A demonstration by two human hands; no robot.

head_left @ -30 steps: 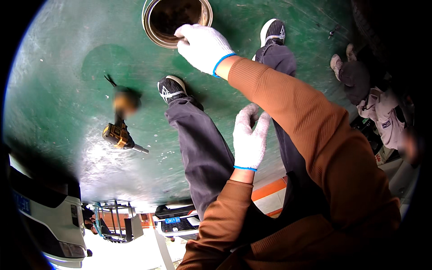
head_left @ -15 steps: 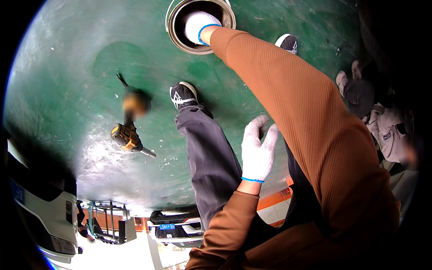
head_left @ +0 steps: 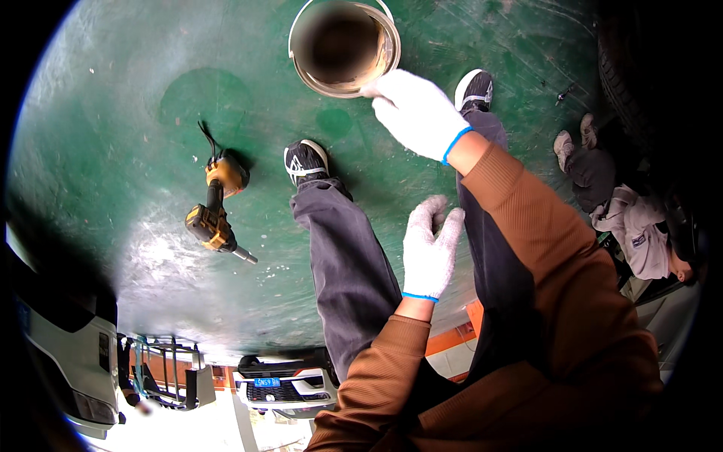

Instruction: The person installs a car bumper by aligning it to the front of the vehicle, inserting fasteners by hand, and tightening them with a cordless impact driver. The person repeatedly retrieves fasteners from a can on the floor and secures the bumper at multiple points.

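Observation:
A round metal bucket with a thin wire handle stands on the green floor at the top; its inside is dark and blurred. At its near right rim is my right hand, in a white glove with a blue cuff. The fingers are drawn together in a pinch, and whatever they hold, if anything, is hidden. My left hand, gloved alike, hovers between my legs with its thumb apart from loosely bent fingers and nothing visible in it. A yellow and black cordless impact wrench with a long socket lies on the floor at left.
My shoes are planted on the floor below the bucket. Another person crouches at far right near a dark tyre. Parked at lower left are a white vehicle and a white car, with a metal frame cart between them.
My right hand has come up out of the bucket and back toward me, to just outside its rim. My left hand has barely moved.

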